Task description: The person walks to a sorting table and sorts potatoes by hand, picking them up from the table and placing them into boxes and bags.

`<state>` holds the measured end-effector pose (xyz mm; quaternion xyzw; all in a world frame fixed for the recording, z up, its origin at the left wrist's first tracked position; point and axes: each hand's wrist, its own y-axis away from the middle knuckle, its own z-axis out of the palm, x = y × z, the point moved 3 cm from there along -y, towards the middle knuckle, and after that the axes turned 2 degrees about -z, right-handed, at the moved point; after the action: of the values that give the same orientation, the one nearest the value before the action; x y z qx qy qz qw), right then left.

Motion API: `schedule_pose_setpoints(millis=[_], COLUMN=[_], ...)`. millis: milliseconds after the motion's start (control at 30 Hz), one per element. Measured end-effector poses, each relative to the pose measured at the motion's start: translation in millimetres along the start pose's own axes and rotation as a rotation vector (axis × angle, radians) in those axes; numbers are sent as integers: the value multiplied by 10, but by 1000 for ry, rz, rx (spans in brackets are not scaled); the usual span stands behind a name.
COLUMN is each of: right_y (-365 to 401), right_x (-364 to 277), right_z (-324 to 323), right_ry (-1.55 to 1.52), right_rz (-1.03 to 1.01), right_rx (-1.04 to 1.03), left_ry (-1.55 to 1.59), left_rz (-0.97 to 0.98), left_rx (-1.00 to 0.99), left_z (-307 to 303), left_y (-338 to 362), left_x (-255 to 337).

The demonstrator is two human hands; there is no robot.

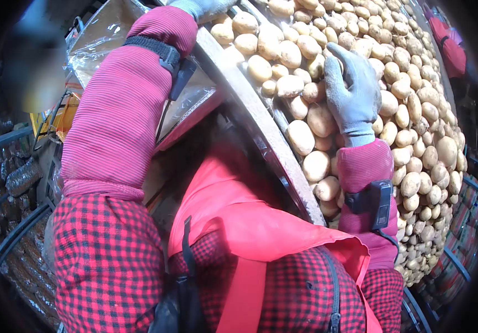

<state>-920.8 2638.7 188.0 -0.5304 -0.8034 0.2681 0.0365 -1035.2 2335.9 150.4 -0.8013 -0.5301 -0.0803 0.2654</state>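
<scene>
Many pale brown potatoes (411, 105) lie spread over a sloping surface with a metal edge (261, 122). My right hand (354, 91), in a light grey glove, rests on them with thumb and fingers apart and nothing between them. At the top edge of the view, my left hand (203, 6), gloved too, is near the upper end of the metal edge; its fingers are cut off by the frame, so what it touches is hidden.
Left of the metal edge stands a box lined with clear plastic (103, 41). A yellow crate (64, 116) and blue metal rails (19, 236) are at the left. Another person's red sleeve (449, 50) shows at the upper right.
</scene>
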Motion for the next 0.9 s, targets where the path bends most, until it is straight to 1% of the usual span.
schedule_pose_setpoints(millis=[33, 67, 167, 200, 233, 267, 300, 333, 367, 400, 433, 500, 533, 600, 633, 700, 767, 800, 833, 867, 900], right_y=[0, -4, -35, -46, -71, -65, -37, -36, -72, -103, -121, -134, -149, -197, -247, -387, -529, -598, -648, -651, -635], right_x=[-6, -15, -66, -89, -105, -115, -89, -62, -104, -121, -138, -155, -156, -144, -181, -291, -377, -377, -416, -369, -284], right_z=[-1, -5, -31, -44, -74, -89, -80, -71, -132, -170, -186, -200, -206, -218, -241, -255, -164, -110, -70, 45, 203], right_ry=[-10, -22, -70, -88, -98, -104, -61, -106, -150, -127, -107, -111, -93, -424, -591, -720, -1044, -1163, -1367, -1577, -1787], right_rz=[-5, 1, 20, 30, 39, 67, 26, 42, 73, 40, 6, 63, 59, 309, 435, 478, 595, 598, 846, 894, 933], right_rx=[14, 14, -9, -16, -8, 14, 45, 39, 17, 52, 76, 60, 62, 67, 69, 96, 110, 83, 3, -7, -20], left_ry=[-40, -105, 30, 171, -188, -134, -128, -148, -131, -127, -122, -129, -148, -173, -167, -146, -100, -174, -251, -310, -360], left_rz=[-23, -2, 58, -77, 8, -126, -66, -33, -51, 2, -49, -40, -35, -27, 19, 45, 143, 93, 39, 79, -10], left_rx=[-6, 24, 44, -78, 60, -3, 62, 74, 28, 83, 42, 41, 24, -24, 21, 51, 36, -151, -334, -321, -495], left_z=[-23, -61, -35, -85, 84, -32, 16, -11, -76, 46, 33, 13, 1, -17, -41, -102, -100, -67, -45, 115, 245], left_y=[12, 35, -14, -14, -66, -62, -45, -43, -68, -60, -55, -50, -48, -60, -69, -156, -373, -546, -702, -751, -871], left_x=[49, 105, 33, 98, -140, 27, -32, -4, 51, -98, -94, -71, -53, -33, -16, 35, 124, 222, 318, 295, 315])
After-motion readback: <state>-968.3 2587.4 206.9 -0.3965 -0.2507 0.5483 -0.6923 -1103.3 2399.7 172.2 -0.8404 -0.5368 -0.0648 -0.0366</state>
